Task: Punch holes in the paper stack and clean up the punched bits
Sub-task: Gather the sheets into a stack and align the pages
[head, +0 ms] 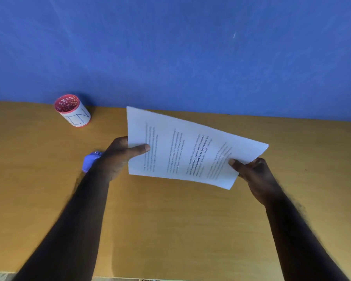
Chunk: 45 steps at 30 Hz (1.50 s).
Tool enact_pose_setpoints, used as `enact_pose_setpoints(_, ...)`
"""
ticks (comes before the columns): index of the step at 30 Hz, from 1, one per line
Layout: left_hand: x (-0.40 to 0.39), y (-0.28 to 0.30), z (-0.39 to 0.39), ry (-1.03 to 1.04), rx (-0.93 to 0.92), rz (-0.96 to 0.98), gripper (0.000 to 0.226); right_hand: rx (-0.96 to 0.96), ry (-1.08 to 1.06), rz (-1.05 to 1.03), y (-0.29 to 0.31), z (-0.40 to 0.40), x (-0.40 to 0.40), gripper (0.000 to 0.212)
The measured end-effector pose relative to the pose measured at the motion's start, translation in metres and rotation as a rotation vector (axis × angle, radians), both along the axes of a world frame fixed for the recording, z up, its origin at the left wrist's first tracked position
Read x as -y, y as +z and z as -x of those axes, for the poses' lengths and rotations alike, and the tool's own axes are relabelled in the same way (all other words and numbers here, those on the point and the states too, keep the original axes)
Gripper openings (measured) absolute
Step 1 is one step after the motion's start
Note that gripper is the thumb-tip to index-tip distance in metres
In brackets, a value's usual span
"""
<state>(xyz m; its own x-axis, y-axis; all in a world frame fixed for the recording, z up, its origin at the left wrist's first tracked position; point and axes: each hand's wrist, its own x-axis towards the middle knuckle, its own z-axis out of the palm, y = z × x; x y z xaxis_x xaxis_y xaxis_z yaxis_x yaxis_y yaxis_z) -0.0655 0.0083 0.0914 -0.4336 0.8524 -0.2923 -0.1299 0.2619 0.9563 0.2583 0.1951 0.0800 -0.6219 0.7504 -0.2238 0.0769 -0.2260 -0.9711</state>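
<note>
A stack of white printed paper (pixel 186 147) is held above the wooden table (pixel 170 230), turned sideways and tilted. My left hand (pixel 120 157) grips its left edge, thumb on top. My right hand (pixel 255 175) pinches the stack's right corner, thumb on top. A blue hole punch (pixel 90 160) lies on the table just behind my left wrist, mostly hidden by the hand.
A small round cup (pixel 74 110), white outside with "IN" lettered on it and a red patterned inside, stands at the back left near the blue wall (pixel 170 47). The table's near edge runs along the bottom of the view.
</note>
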Motion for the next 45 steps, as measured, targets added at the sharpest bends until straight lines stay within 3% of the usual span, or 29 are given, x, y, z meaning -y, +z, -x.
enact_pose_setpoints(4, 0.004, -0.005, -0.004, 0.047, -0.055, -0.031, 0.038, 0.026, -0.037, -0.079, -0.004, 0.002, 0.003, 0.024)
enact_pose_setpoints(11, 0.010, -0.035, -0.020, 0.046, -0.248, 0.111, 0.019, 0.269, -0.159, -0.048, -0.033, 0.011, 0.015, 0.020)
enact_pose_setpoints(18, 0.012, -0.034, -0.021, 0.078, -0.227, 0.102, 0.032, 0.319, -0.146, -0.082, -0.032, 0.014, 0.008, 0.019)
enact_pose_setpoints(22, 0.009, -0.039, -0.025, 0.136, -0.223, 0.118, 0.026, 0.389, -0.236, -0.113, -0.035, 0.016, 0.006, 0.015)
enact_pose_setpoints(25, 0.006, -0.037, -0.027, 0.267, -0.112, 0.087, 0.019, 0.407, -0.377, -0.126, -0.035, 0.023, 0.011, 0.064)
enact_pose_setpoints(26, 0.005, -0.036, -0.030, 0.313, -0.040, 0.062, 0.021, 0.403, -0.411, -0.035, -0.034, 0.027, 0.016, 0.079)
enact_pose_setpoints(28, 0.002, -0.034, -0.039, 0.394, 0.133, 0.024, 0.021, 0.371, -0.356, 0.190, -0.031, 0.035, 0.030, 0.090)
enact_pose_setpoints(30, 0.000, -0.036, -0.053, 0.436, 0.287, 0.003, 0.018, 0.269, -0.185, 0.359, -0.028, 0.042, 0.040, 0.078)
enact_pose_setpoints(32, -0.003, -0.038, -0.069, 0.442, 0.385, 0.008, 0.023, 0.124, -0.037, 0.397, -0.024, 0.048, 0.044, 0.058)
enact_pose_setpoints(35, -0.004, -0.040, -0.089, 0.414, 0.470, 0.019, 0.032, 0.017, -0.066, 0.346, -0.021, 0.052, 0.044, 0.036)
enact_pose_setpoints(42, 0.010, -0.037, -0.070, 0.216, 0.550, -0.048, 0.035, 0.116, -0.096, 0.223, -0.014, 0.034, 0.023, 0.030)
enact_pose_setpoints(45, 0.013, -0.024, -0.040, 0.003, 0.455, -0.035, 0.040, 0.104, -0.065, 0.179, -0.003, 0.027, 0.016, 0.029)
